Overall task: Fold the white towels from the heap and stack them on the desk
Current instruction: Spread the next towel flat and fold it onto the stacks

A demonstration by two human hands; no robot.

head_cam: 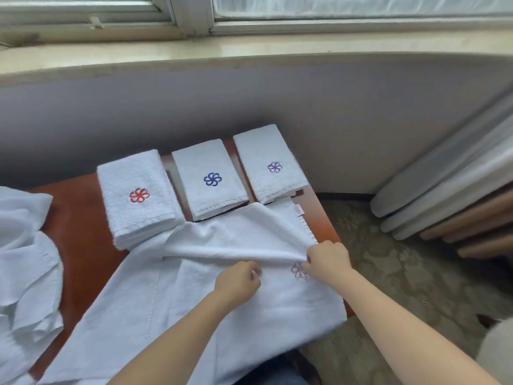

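**A:** Fingers of the right hand (329, 259) curled tight, pinching the raised fold of the towel (236, 237) just by its emblem (299, 270). The left hand (237, 279) pinches the same fold further in.

**B:** And the towel?

**A:** Spread over the desk (80, 218), far edge against the folded stacks (211, 179). The heap (25, 259) is at the left.

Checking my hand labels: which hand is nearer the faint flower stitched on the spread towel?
Right. The right hand pinches the spread towel just up-right of the stitched flower; the left hand grips the same towel farther off, to the flower's left.
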